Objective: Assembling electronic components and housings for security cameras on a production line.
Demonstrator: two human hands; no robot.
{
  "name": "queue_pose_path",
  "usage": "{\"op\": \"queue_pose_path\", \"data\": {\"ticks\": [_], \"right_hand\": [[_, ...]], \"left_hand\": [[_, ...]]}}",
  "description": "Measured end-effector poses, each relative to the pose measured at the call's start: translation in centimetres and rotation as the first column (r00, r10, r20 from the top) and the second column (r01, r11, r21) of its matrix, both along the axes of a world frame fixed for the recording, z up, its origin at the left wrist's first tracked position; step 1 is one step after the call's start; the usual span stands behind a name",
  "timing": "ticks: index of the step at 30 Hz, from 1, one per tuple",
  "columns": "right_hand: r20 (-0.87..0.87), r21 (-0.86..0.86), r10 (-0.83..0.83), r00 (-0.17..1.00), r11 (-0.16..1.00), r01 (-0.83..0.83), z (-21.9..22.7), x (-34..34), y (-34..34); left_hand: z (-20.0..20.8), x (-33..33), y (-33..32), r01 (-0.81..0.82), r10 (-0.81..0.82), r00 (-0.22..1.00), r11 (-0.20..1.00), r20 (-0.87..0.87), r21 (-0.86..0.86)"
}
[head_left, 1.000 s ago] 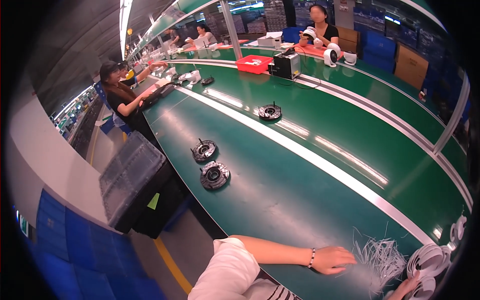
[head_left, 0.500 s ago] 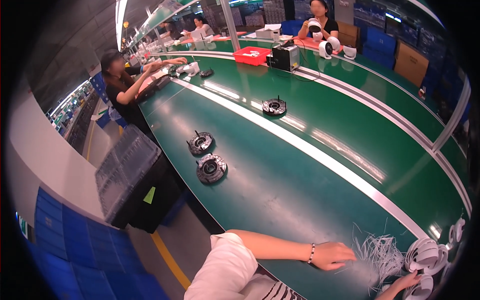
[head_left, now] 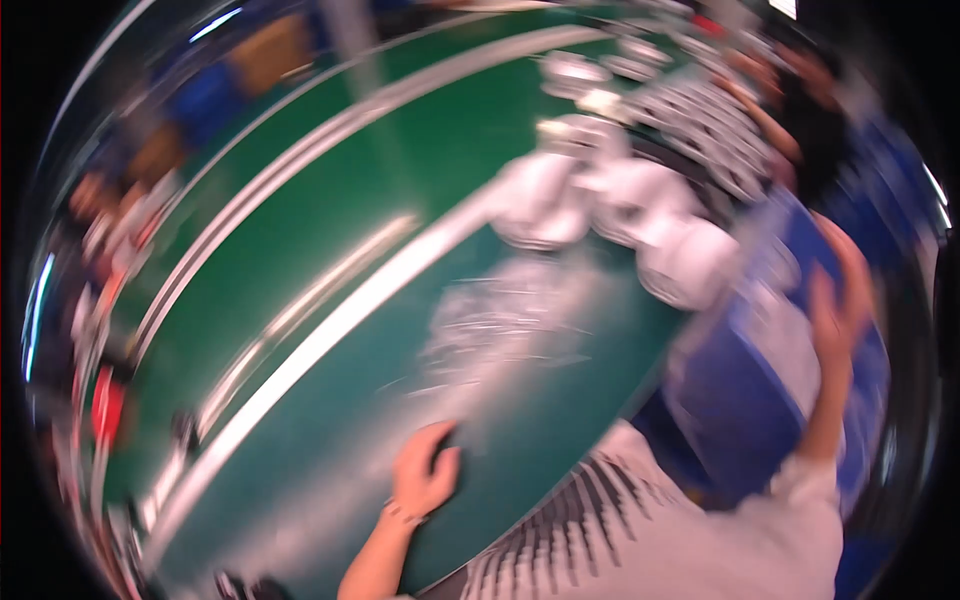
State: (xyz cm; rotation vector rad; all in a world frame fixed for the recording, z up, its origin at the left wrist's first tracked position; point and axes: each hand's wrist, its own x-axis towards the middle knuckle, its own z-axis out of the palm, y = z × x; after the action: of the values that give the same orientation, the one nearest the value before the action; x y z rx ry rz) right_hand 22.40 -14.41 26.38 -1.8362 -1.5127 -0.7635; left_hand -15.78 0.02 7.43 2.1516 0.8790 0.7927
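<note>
My left hand [head_left: 427, 470], with a beaded bracelet at its wrist, lies low over the green table with thumb and fingers apart and nothing visible in it. Beyond it is a loose heap of thin white strips [head_left: 490, 315]. My right hand [head_left: 838, 310] is raised at the blue bin [head_left: 715, 400] beside the table; motion smears its fingers, so I cannot make out anything held. Whitish material [head_left: 785, 350], too blurred to name, shows in the bin. Several rounded white parts [head_left: 540, 205] are grouped on the table past the strips.
A pale rail [head_left: 330, 335] runs along the green table [head_left: 330, 470]. Stacked white ring-like parts [head_left: 700, 125] stand at the far right, near a blurred person in dark clothes [head_left: 810, 110]. A red tray [head_left: 107, 405] is at the left edge.
The view has swung right, bringing the white parts and blue bin in. My right hand has moved from the white rings by the strips to the bin; my left remains over the table.
</note>
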Motion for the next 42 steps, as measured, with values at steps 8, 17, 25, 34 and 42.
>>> {"op": "queue_pose_path", "data": {"ticks": [8, 17, 25, 34, 42], "right_hand": [[-0.144, -0.863, -0.279, 0.949, 0.504, 0.017, -8.2, 12.4, -6.2], [-0.004, -0.937, -0.384, 0.923, 0.324, 0.131, -15.6, 17.2, -5.2], [-0.003, -0.927, -0.436, 0.9, 0.339, 0.161, -22.3, 13.9, -6.2], [-0.116, -0.858, -0.611, 0.783, 0.459, 0.231, -4.8, 11.4, -4.8], [-0.674, 0.503, 0.406, 0.617, 0.864, -0.018, -4.3, -3.4, -3.1]], "left_hand": [[-1.2, 0.6, -1.8, -0.06, 0.06, 0.998, 0.998, 0.02, -0.033], [-0.9, 0.7, -2.7, -0.141, 0.151, 0.987, 0.981, -0.064, 0.137], [-1.1, 0.6, -2.1, -0.158, 0.164, 0.986, 0.972, -0.02, 0.173], [-0.6, 0.4, -1.9, -0.133, 0.131, 0.991, 0.988, 0.02, 0.081], [-0.4, 0.4, -1.5, -0.12, 0.119, 0.991, 0.993, 0.056, 0.013]]}}
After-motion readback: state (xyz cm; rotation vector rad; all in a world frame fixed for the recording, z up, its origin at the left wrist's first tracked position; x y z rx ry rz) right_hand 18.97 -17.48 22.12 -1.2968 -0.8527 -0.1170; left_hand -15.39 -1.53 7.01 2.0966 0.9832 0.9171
